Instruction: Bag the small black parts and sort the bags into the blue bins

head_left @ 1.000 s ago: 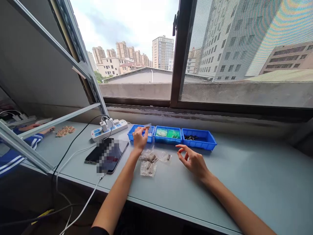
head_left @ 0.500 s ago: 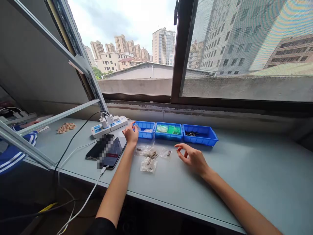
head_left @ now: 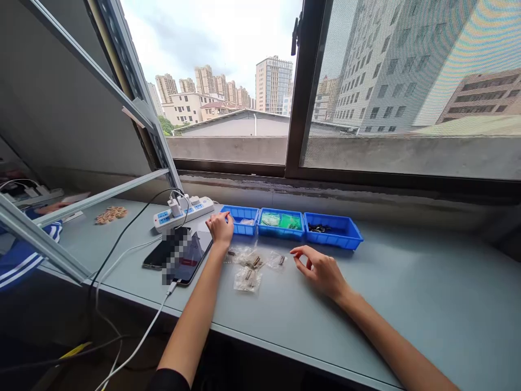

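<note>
My left hand (head_left: 220, 230) is at the near-left side of the left blue bin (head_left: 245, 227), its fingers drawn together in a pinch; whatever they hold is hidden. Small pale items lie in that bin. My right hand (head_left: 321, 270) rests on the table with curved fingers, thumb and forefinger apart, holding nothing. Just left of its fingertips lies a small clear bag (head_left: 278, 260) with a dark metal piece inside. Several similar clear bags (head_left: 247, 278) with small metal parts form a loose pile between my hands.
The middle blue bin (head_left: 280, 232) holds white and green packets, and the right blue bin (head_left: 353, 237) black parts. Left are a power strip (head_left: 161, 219), two dark-screened devices (head_left: 191, 259), cables, tan pieces (head_left: 110, 215) and a metal frame (head_left: 101, 191). Another person's blue sleeve (head_left: 24, 255) shows beyond it.
My left hand has turned slightly, and a pale, see-through thing seen at its fingertips no longer shows. My right hand stays almost in place. The whole view has shifted a little downward.
</note>
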### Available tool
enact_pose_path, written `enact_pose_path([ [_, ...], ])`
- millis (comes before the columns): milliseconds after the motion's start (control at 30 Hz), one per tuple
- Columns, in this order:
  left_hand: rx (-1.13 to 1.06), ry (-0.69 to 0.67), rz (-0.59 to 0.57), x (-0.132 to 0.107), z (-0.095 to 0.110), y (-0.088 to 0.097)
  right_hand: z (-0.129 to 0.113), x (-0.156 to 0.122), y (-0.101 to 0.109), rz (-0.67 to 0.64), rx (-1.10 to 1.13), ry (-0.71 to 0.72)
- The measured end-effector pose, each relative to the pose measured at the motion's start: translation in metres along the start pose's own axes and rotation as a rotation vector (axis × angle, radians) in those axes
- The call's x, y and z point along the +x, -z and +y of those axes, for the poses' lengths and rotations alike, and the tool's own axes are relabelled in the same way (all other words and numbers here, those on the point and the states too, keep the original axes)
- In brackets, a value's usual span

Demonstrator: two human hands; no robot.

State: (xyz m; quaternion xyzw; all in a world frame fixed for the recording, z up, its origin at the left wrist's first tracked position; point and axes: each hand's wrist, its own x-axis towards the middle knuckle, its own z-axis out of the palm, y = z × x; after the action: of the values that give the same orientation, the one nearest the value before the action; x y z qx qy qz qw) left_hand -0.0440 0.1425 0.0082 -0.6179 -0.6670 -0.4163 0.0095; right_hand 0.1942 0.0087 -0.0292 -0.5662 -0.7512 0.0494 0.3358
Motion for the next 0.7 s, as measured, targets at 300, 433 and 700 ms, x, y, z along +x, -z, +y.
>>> enact_pose_path([
  [300, -0.034, -0.039, 0.049, -0.004, 0.013, 0.01, -0.002, 0.001, 0.0, -0.045, -0.002, -0.006],
  [433, -0.076, -0.061, 0.032, -0.006, 0.017, 0.01, -0.002, 0.002, -0.001, -0.057, 0.004, -0.01],
  [700, -0.119, -0.154, 0.035, -0.009, 0.02, 0.005, -0.003, 0.002, -0.002, -0.086, 0.008, -0.019],
])
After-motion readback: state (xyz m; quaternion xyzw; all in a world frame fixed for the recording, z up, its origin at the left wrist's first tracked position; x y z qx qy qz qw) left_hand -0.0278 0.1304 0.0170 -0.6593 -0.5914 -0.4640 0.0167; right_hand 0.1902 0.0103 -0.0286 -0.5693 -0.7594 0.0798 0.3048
